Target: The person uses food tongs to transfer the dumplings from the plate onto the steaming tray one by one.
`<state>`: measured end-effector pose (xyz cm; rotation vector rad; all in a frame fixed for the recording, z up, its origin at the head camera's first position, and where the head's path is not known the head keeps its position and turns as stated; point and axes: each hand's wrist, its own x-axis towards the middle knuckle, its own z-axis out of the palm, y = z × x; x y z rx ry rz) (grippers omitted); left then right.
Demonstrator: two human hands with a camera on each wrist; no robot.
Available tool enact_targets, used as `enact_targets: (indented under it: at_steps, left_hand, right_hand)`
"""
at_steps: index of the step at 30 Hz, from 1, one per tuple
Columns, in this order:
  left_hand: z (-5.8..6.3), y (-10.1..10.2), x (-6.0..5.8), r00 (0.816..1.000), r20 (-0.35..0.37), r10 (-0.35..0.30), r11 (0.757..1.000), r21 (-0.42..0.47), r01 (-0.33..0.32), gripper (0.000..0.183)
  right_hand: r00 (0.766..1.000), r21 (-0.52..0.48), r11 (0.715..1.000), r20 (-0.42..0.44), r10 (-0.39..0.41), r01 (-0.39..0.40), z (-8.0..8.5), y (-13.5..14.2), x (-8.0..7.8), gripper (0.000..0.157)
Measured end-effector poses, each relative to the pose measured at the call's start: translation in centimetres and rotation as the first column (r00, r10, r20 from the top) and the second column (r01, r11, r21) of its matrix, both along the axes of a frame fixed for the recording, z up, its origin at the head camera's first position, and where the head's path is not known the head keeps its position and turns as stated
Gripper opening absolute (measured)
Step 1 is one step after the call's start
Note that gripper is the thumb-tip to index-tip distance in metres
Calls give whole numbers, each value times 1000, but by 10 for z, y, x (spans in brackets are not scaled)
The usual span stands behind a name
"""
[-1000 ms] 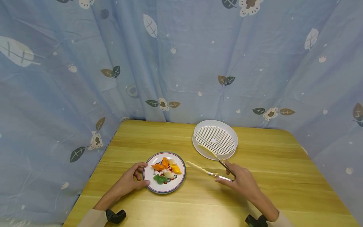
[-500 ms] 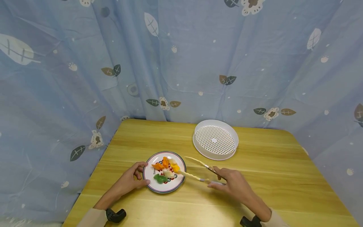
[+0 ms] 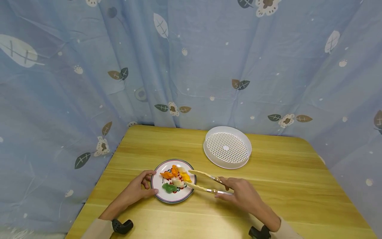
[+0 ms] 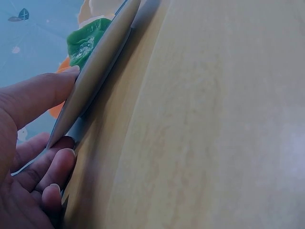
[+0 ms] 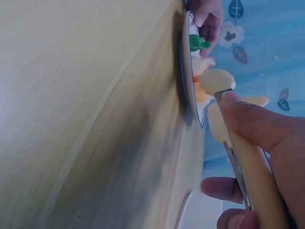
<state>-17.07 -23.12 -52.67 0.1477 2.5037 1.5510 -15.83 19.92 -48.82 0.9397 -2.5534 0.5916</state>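
In the head view, a round plate (image 3: 176,199) with a dark rim stands on the table. On it sit several small dumplings: a green one (image 3: 169,188), a yellow one (image 3: 185,177), orange ones (image 3: 166,175) and whitish ones (image 3: 178,183). My left hand (image 3: 135,190) pinches the plate's left rim, thumb on top and fingers at the edge below. My right hand (image 3: 243,196) grips tongs (image 3: 198,188) with cream-coloured tips and metal arms. The tips are spread over the plate's right side, around the yellow dumpling; whether they touch it I cannot tell.
A white perforated steamer tray (image 3: 229,142) stands on the wooden table (image 3: 286,172) behind the plate, to its right. A blue patterned curtain (image 3: 203,66) hangs behind the table's far edge and along its sides.
My right hand has moved left with the tongs, from in front of the steamer tray to over the plate's right side. The left hand and the plate stay put.
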Motion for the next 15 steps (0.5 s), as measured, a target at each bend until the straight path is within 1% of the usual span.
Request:
enact_targets:
  at_steps: [6, 10, 15]
  left_hand:
    - [0, 0, 1, 1000, -1, -4, 1000, 4, 4, 71]
    - [0, 0, 0, 1000, -4, -4, 1000, 0, 4, 72]
    - [-1, -1, 0, 1000, -4, -8, 1000, 2, 8, 72]
  right_hand:
    - [1000, 66, 997, 12, -28, 27, 2, -4, -4, 55]
    - [997, 108, 993, 49, -51, 46, 6, -7, -5, 54]
    - [995, 144, 989, 79, -53, 41, 11, -10, -7, 54]
